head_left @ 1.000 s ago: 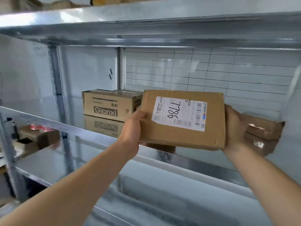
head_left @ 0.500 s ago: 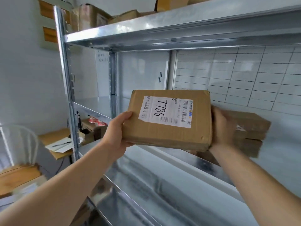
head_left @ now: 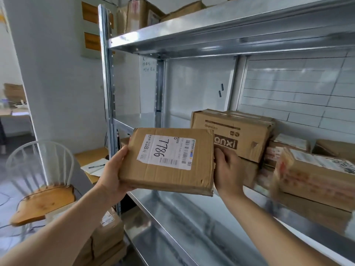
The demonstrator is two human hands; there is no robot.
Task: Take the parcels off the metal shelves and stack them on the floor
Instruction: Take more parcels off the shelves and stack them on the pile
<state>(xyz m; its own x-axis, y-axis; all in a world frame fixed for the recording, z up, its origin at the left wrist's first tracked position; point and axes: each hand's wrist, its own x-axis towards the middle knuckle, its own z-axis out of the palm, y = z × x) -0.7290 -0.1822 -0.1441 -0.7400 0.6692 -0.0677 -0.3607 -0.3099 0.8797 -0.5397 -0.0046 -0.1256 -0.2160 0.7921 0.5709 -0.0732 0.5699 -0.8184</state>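
A flat brown parcel [head_left: 169,177] with a white label reading 7786 is held in the air in front of the metal shelves [head_left: 221,29]. My left hand [head_left: 113,175] grips its left edge, thumb on top. Its right edge is held by my right hand [head_left: 228,171], fingers curled behind it. On the middle shelf behind stands a brown box printed "Gianxi" [head_left: 242,135], with several more parcels [head_left: 315,175] to its right. A stack of parcels [head_left: 107,237] sits on the floor at the lower left, beside the shelf post.
More boxes [head_left: 142,16] stand on the top shelf. A white wire chair with a wooden seat [head_left: 42,198] is at the left. Behind it is a low wooden table with paper and a pen [head_left: 94,166]. The lower shelf [head_left: 192,227] runs below my arms.
The parcel has come off the shelf and moved left and towards me, both hands still holding it. My view has swung left, so the chair and the floor stack now show.
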